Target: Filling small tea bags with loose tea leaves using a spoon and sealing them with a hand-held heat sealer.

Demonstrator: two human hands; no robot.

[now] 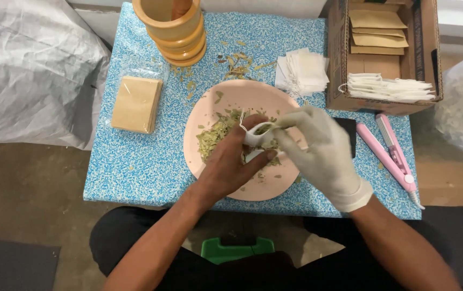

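My bare left hand (pixel 231 161) holds a small white filter bag (pixel 257 136) open above a pink plate (pixel 226 97). Crushed dried green leaves (pixel 212 134) lie heaped on the plate. My right hand (pixel 323 153), in a white glove, pinches at the mouth of the bag with its fingertips. A thin string hangs from the bag by my left thumb. Both hands meet over the middle of the plate and hide part of the leaf pile.
A wooden mortar (pixel 175 27) stands at the table's back. A stack of brown pouches (pixel 136 104) lies left. Empty white bags (pixel 302 71) sit behind the plate. A cardboard box (pixel 382 51) and pink sealer (pixel 390 153) are on the right. A green stool (pixel 237 250) is below.
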